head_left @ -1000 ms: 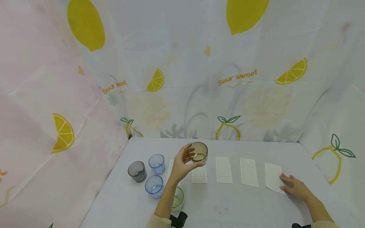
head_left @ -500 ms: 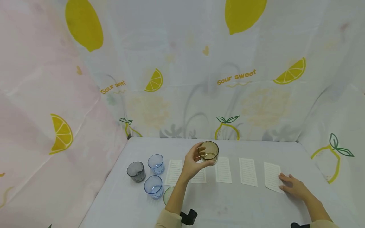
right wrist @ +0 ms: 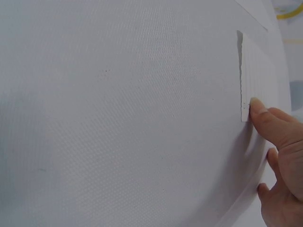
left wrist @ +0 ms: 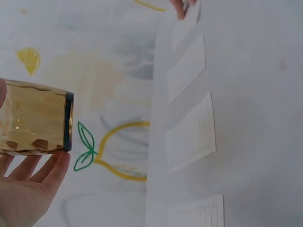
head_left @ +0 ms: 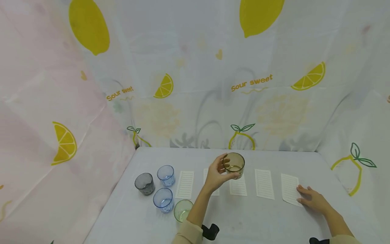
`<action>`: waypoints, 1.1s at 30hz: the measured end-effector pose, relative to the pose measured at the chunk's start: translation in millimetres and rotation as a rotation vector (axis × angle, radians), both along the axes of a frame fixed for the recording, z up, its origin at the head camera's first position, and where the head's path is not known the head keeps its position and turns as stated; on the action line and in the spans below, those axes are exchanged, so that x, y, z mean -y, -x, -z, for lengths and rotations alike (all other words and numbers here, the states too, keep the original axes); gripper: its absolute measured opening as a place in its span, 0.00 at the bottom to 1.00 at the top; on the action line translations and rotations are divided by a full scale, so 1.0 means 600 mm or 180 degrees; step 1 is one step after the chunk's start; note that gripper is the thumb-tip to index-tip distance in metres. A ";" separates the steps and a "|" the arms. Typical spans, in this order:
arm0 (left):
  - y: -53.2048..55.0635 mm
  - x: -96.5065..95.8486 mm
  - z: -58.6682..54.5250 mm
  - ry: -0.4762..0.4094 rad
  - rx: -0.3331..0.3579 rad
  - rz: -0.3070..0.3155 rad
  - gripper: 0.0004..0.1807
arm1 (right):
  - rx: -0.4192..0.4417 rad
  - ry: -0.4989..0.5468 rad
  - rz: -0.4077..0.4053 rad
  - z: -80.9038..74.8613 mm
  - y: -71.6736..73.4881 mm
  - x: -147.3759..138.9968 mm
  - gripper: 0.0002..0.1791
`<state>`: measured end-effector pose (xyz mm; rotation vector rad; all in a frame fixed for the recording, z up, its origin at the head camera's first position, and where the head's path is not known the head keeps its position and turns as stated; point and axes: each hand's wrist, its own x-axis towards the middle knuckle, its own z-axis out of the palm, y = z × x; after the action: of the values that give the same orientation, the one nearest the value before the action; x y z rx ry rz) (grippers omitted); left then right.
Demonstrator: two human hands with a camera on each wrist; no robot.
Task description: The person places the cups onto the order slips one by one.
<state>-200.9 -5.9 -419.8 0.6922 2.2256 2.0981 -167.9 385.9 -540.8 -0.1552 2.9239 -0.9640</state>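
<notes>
My left hand (head_left: 215, 176) holds a clear amber drinking glass (head_left: 237, 163) upright in the air, thumb and fingers around its side. In the left wrist view the amber glass (left wrist: 38, 118) lies sideways across the picture, with fingers along its wall. Behind it in the head view is the third of a row of lined paper sheets (head_left: 238, 189). At the right end of that row, my right hand (head_left: 315, 201) touches the edge of a lined sheet (head_left: 289, 188) with thumb and forefinger. The right wrist view has the thumb (right wrist: 259, 111) on the sheet's corner.
Left on the white table (head_left: 250, 220) stand a grey glass (head_left: 145, 184), two blue glasses (head_left: 166, 176) and a green glass (head_left: 182, 211), partly behind my left forearm. Other lined sheets (head_left: 184, 184) lie in the row. A lemon-print cloth (head_left: 195, 67) hangs behind the table.
My left hand has carried the amber glass to the right, from over the second sheet to over the third. More of the green glass shows. The right hand stays at its sheet.
</notes>
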 end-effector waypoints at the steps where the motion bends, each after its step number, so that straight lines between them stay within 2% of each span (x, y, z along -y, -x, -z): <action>1: 0.000 -0.004 0.001 -0.0001 -0.0004 0.0022 0.39 | 0.0009 -0.0005 0.0005 0.001 0.000 0.000 0.31; 9: -0.002 -0.036 0.004 0.0034 0.0053 0.0130 0.39 | 0.0060 -0.0057 0.0019 0.003 0.002 -0.001 0.31; 12: 0.000 -0.049 0.010 0.0043 0.0051 0.0132 0.39 | 0.0089 -0.0098 0.0029 0.002 0.003 0.000 0.32; 20: 0.023 -0.095 0.063 0.0095 -0.0057 0.0131 0.39 | 0.0081 -0.0039 0.0044 0.003 0.003 -0.002 0.33; 22: 0.023 -0.105 0.069 0.0128 -0.0063 0.0159 0.39 | 0.0094 -0.0059 0.0063 0.003 0.003 -0.003 0.33; 27: 0.019 -0.128 0.075 0.0160 0.0090 0.0281 0.39 | 0.0131 -0.0136 0.0077 0.002 0.004 -0.003 0.32; 33: 0.018 -0.154 0.083 0.0003 0.0286 0.0388 0.39 | 0.0097 -0.0079 0.0067 0.004 0.003 -0.002 0.32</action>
<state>-211.7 86.6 -469.5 0.6996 2.0825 2.0291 -169.6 387.2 -543.1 -0.1076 2.9141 -0.9242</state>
